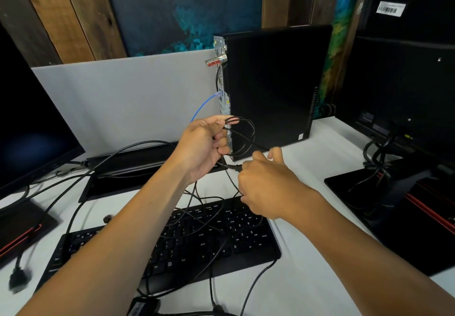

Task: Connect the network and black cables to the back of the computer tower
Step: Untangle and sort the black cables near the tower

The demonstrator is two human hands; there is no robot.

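Fingers (221, 140) of the left hand (202, 143) curl round a coiled loop of thin, glossy black cable (242, 135), held just beside the lower rear edge of the computer tower (275, 86). The right hand (266, 187) pinches the same cable near its moulded plug (232, 167), thumb and forefinger raised. The tower, a matte black slab, stands upright on the white tabletop (307, 153); a blue network cable (204, 106) is already plugged into its metal back panel. More black leads sprawl over the flat keyboard (187, 241) below.
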